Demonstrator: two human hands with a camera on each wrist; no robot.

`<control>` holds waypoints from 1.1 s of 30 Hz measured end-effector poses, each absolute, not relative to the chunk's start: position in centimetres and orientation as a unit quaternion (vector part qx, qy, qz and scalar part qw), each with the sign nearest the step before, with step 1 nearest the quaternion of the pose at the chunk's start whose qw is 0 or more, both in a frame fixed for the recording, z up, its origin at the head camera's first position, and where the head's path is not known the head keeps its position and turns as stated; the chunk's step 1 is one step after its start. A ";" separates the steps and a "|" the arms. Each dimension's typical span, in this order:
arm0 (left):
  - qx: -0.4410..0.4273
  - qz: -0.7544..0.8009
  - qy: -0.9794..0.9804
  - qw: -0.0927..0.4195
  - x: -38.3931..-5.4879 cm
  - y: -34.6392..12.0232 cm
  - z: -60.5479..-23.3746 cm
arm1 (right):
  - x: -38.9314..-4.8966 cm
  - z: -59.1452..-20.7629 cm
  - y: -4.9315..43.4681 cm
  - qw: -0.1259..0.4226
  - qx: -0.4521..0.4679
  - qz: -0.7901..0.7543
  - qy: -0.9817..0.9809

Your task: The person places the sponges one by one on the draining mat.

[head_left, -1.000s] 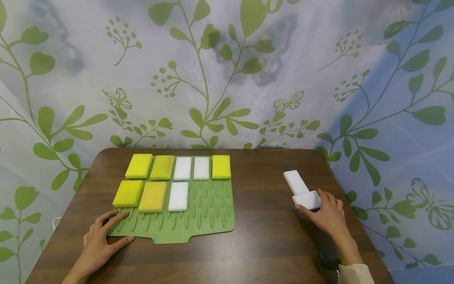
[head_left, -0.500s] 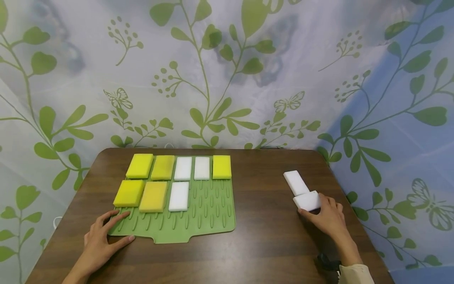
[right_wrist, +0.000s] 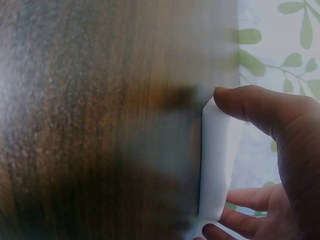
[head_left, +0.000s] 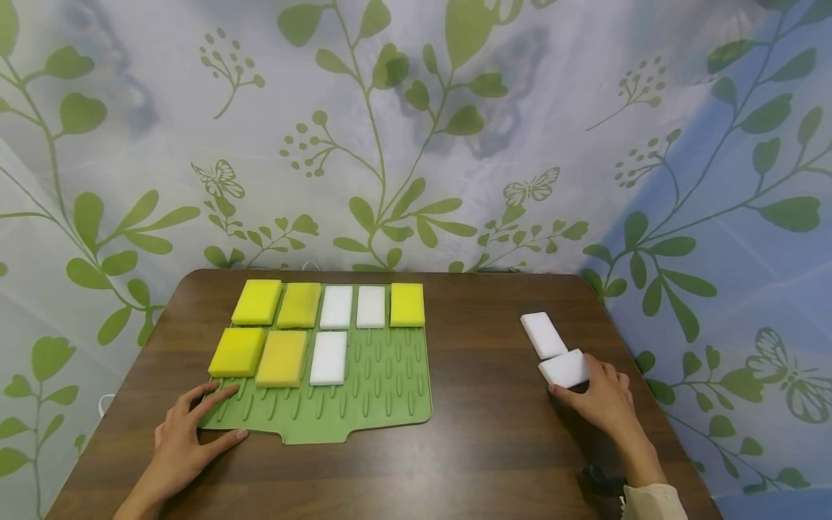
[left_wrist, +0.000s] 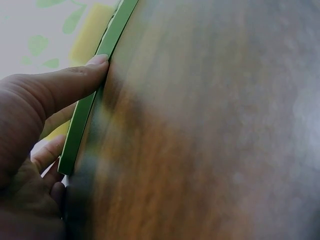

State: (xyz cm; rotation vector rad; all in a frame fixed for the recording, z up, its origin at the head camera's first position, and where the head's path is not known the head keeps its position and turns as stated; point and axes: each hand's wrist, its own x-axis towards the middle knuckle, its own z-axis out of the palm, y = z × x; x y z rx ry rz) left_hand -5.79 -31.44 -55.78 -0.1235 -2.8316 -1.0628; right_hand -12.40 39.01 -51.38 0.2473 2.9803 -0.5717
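A green ridged drying mat (head_left: 325,427) lies on the table at the left, with yellow sponges (head_left: 282,359) and white sponges (head_left: 328,358) in two rows on it. At its near left corner rests my left hand (head_left: 178,442), fingers spread over the side edge and thumb on the front edge; the left wrist view shows that thumb against the green rim (left_wrist: 80,127). My right hand (head_left: 604,397) pinches a white sponge (head_left: 562,368) between thumb and fingers at the table's right. Touching that sponge's far side is another white sponge (head_left: 543,334). In the right wrist view, the held sponge (right_wrist: 215,160) hides part of the fingers.
The dark wooden table (head_left: 481,404) spreads between the mat and the right-hand sponges. A leaf-patterned curtain (head_left: 403,144) hangs directly behind the table and along its right side. A black object (head_left: 601,480) sits by my right wrist.
My right thumb and the sponge it pinches have shifted very slightly. The left hand stays at the mat's corner.
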 end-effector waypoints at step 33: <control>-0.038 -0.350 -0.934 0.053 -5.7 -31.4 -55.7 | -12.9 -47.9 34.2 -0.047 0.015 -0.211 0.976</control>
